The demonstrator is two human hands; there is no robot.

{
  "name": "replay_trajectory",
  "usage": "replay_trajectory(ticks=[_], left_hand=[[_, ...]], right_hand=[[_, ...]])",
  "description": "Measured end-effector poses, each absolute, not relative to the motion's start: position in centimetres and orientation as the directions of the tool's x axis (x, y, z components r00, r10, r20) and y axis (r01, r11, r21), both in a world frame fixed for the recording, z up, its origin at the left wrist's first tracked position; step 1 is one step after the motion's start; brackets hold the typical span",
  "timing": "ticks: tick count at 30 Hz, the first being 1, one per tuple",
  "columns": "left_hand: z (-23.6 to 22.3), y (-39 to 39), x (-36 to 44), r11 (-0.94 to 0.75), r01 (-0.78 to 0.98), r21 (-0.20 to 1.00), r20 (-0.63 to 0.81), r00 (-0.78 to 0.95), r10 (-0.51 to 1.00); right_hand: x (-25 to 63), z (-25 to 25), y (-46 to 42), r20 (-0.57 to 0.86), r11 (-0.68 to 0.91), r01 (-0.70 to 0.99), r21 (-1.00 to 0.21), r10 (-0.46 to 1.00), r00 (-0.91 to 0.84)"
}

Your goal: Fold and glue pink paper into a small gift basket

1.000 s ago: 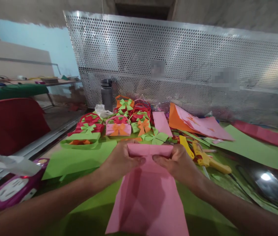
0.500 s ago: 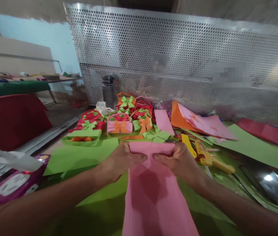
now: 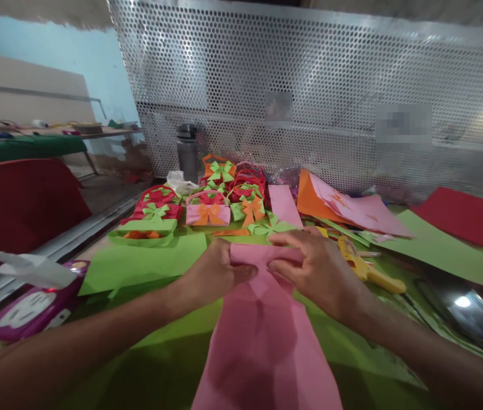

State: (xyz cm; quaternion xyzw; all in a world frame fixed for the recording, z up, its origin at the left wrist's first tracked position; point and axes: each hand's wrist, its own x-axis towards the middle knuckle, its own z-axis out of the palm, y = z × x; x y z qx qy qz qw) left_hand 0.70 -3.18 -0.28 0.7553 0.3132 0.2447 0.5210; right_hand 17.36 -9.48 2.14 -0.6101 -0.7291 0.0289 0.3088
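Observation:
A long pink sheet (image 3: 267, 341), paper or thin foam, runs toward me with its far end folded over. My left hand (image 3: 215, 273) pinches the left side of that fold, thumb on top. At the fold's right side, my right hand (image 3: 318, 267) grips with its thumb below and fingers bent over the upper edge. Beyond the hands stand several small handbags with bows, among them a pink bag with an orange bow (image 3: 207, 214). A loose green bow (image 3: 269, 226) lies just past the fold.
A yellow glue gun (image 3: 367, 272) and a dark glossy object (image 3: 471, 313) lie to the right. Green (image 3: 446, 247), red (image 3: 467, 216) and orange sheets (image 3: 309, 199) lie behind them. A purple device (image 3: 23, 313) is at left, a bottle (image 3: 187, 154) at the back, before a perforated metal panel (image 3: 232, 80).
My right hand has shifted its grip, its fingers now coming over the fold's upper edge. My left hand keeps its pinch. The view has tilted slightly down.

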Motion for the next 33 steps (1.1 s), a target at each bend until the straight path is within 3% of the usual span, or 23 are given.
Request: replay_trajectory(ticks=[3,9,17,23,25,29,33], left_hand=[[-0.12,-3.36,0.72,-0.294,0.226,0.929,0.049,0.711,0.702],[0.55,-3.6,0.79,-0.274,0.243,0.931,-0.002,0.753,0.658],[-0.19,-3.69,0.97,-0.179,0.205,0.962,0.038,0.551,0.834],[0.4,-4.06,1.03,-0.15,0.007,0.989,0.13,0.464,0.876],[0.47,-4.1,0.93,-0.22,0.018,0.975,0.187,0.456,0.87],[0.39,-4.04,0.69,-0.479,0.231,0.847,0.31,0.519,0.797],[0.28,-4.01,0.61,-0.559,0.303,0.772,0.278,0.631,0.725]], right_hand=[[17.21,2.46,-9.5,0.326,0.272,0.903,-0.333,0.932,-0.16],[17.03,2.07,-9.45,0.335,0.297,0.899,-0.323,0.924,-0.184],[17.38,2.25,-9.13,0.308,0.214,0.828,-0.518,0.95,-0.052],[17.77,2.27,-8.93,0.358,0.226,0.827,-0.516,0.933,-0.032],[17.87,2.3,-8.93,0.363,0.224,0.826,-0.518,0.931,-0.025],[17.85,2.31,-8.98,0.359,0.237,0.806,-0.543,0.933,-0.031],[17.45,2.21,-9.1,0.318,0.225,0.795,-0.563,0.947,-0.044]])
